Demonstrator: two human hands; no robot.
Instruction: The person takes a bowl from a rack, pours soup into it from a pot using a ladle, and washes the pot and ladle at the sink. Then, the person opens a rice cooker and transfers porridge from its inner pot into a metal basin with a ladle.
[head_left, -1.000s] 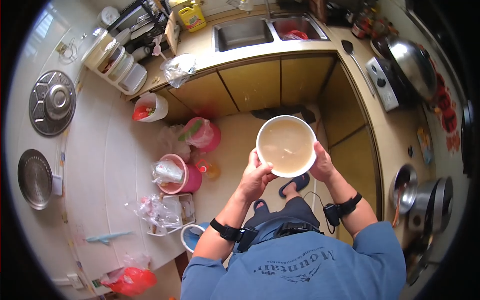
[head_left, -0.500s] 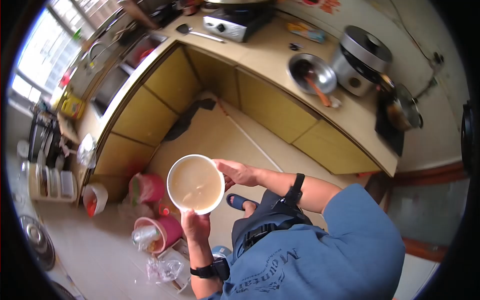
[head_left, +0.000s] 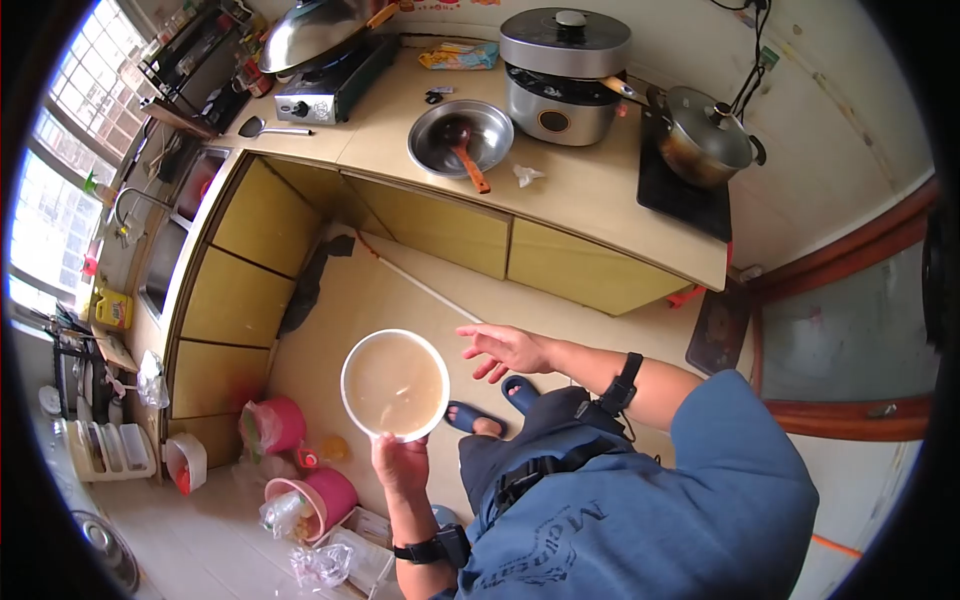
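Note:
A white bowl [head_left: 396, 386] of cloudy, pale brown liquid is held over the floor in front of me. My left hand [head_left: 402, 464] grips its near rim, thumb on top and fingers hidden beneath. Just right of the bowl, my right hand [head_left: 506, 350] is apart from it, fingers spread and holding nothing. On the counter beyond, a steel basin [head_left: 430, 140] has a ladle [head_left: 468, 165] with an orange-brown handle lying in it.
An electric cooker [head_left: 562, 110] with its lid raised, a lidded pot [head_left: 705, 140] and a gas stove [head_left: 335, 85] with a wok line the counter [head_left: 590, 195]. Pink bins [head_left: 335, 495] and plastic bags sit on the floor at lower left. A white pole [head_left: 425, 287] lies near the cabinets.
My right hand has let go of the bowl and moved slightly away to the right. The bowl stays in my left hand. My view has turned toward the right side of the counter.

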